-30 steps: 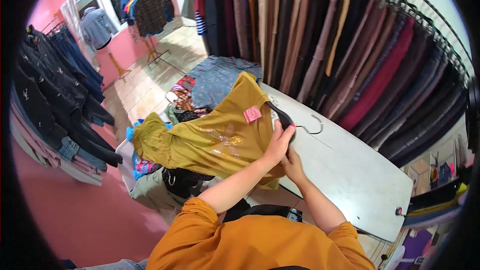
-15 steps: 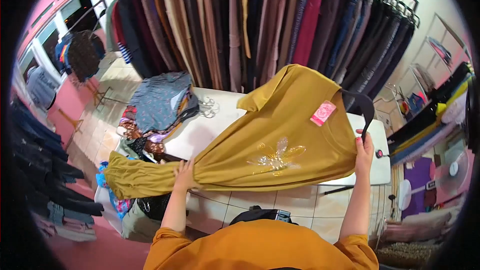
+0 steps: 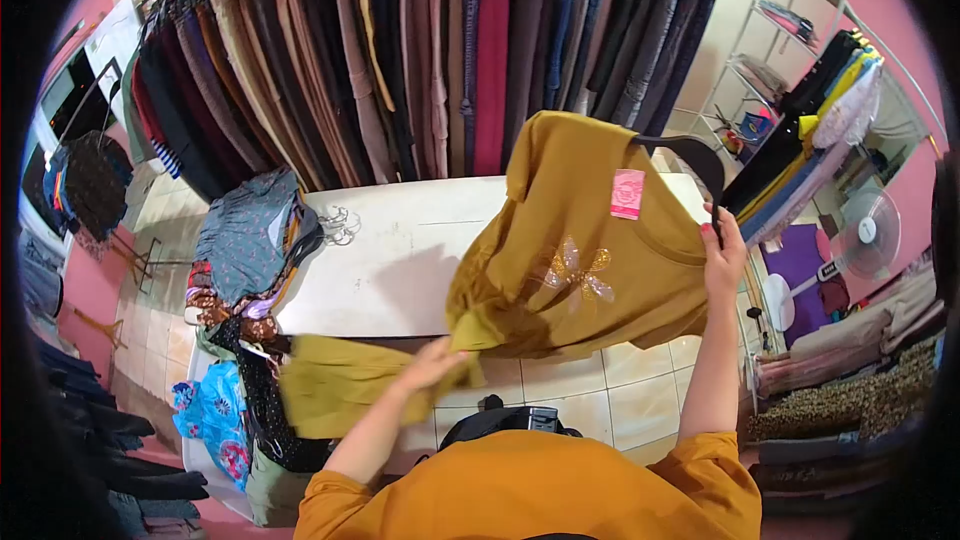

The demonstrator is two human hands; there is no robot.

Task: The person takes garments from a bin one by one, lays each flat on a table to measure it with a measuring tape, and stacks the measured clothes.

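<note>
A mustard-coloured top (image 3: 560,195) with a shiny flower motif and a pink paper tag (image 3: 627,194) hangs on a black hanger (image 3: 700,162) over the right part of the white table. My right hand (image 3: 725,255) is closed around the hanger near the neckline, at the right. With my left hand (image 3: 432,365) I grip the bunched lower part of the top near the table's front edge. A length of its fabric (image 3: 340,385) trails to the left past that hand, smeared by motion.
Folded clothes (image 3: 245,235) are piled on the table's (image 3: 375,270) left end, beside some clear hangers (image 3: 340,226). A tub (image 3: 195,450) of clothes stands front left. Behind the table is a rack of trousers (image 3: 440,70). A fan (image 3: 865,230) is at right.
My left hand has moved right and slightly down, gathering the lower part of the top toward the hanger. The view has turned to the right; my right hand keeps hold of the hanger.
</note>
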